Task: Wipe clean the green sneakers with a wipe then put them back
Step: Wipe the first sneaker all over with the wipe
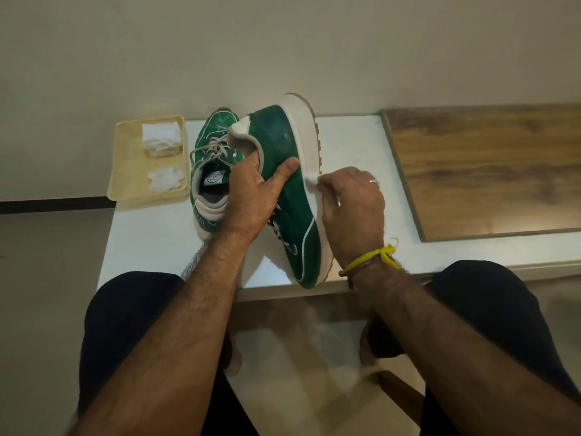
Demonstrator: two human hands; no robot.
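On the white tabletop (345,143) in front of your knees, you have one green leather sneaker with a thick cream rubber sole (283,171) tipped onto its side and raised off the surface. Its long axis runs from the heel, far and slightly left, down to the toe near the tabletop's front edge. The sole faces right, toward your right hand.

Left hand (251,196): fingers hooked inside the collar, thumb pressed flat on the green upper. It holds the shoe steady.

Right hand (352,206): fingers curled, pinching a small white wipe (311,180) against the cream sidewall about midway along the sole. This is the nearer hand to the surface being cleaned; the sidewall lies just left of its knuckles.

Judgement: the stroke in hand follows the sole's length, so the wipe should travel along that heel-to-toe line, not across it. The toe-end stretch lies toward you, the heel stretch away. Whether the far side of the shoe has been done cannot be told.

The second green sneaker with grey laces (209,165) stands upright on the tabletop just behind and left of your left hand, partly hidden by it. Farther left, a pale yellow plastic tray (125,171) holds a stack of folded white wipes (162,138) and a crumpled white wipe (166,179).

Risk, as judged: pressing on the sidewall could roll the shoe leftward into its mate unless the left-hand grip stays firm.
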